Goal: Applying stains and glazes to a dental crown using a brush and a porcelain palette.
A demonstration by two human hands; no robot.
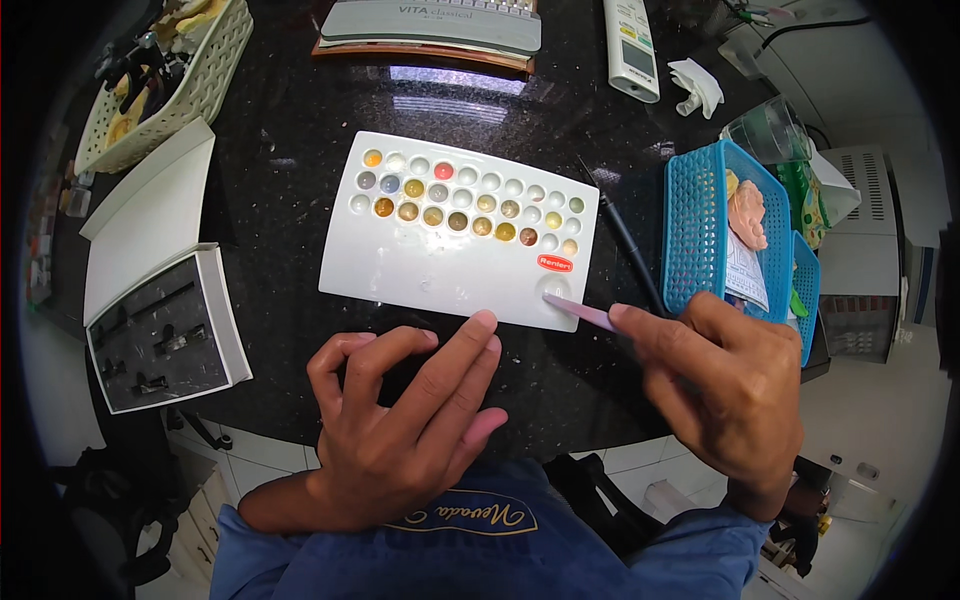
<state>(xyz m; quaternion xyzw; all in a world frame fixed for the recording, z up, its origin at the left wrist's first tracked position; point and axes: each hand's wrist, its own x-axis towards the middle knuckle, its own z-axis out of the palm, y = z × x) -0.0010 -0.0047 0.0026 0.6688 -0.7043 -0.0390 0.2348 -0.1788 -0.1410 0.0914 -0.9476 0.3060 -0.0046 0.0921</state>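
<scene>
Black speckled stone worktop (285,120) carries, at its middle, a white rectangular palette (400,265) with small round wells (433,215). The right hand (725,385) pinches a slim pale-pink flat tool (590,313), its tip at the palette's larger corner well (553,287). Apart from it, the left hand (400,410) has loosely spread fingers, near the palette's lower edge; whether they touch, I cannot tell. Rightward lie a thin black stick-shaped tool (628,240) and a blue perforated plastic basket (692,235).

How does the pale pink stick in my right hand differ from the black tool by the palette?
Colour: the pale pink stick is light, the black tool dark.
Pose: the stick is held in your right hand, its tip at the large well of the palette; the black tool lies beside the palette.
Visible length: the black tool shows more; your hand partly hides the stick.
Both are slender.
</scene>
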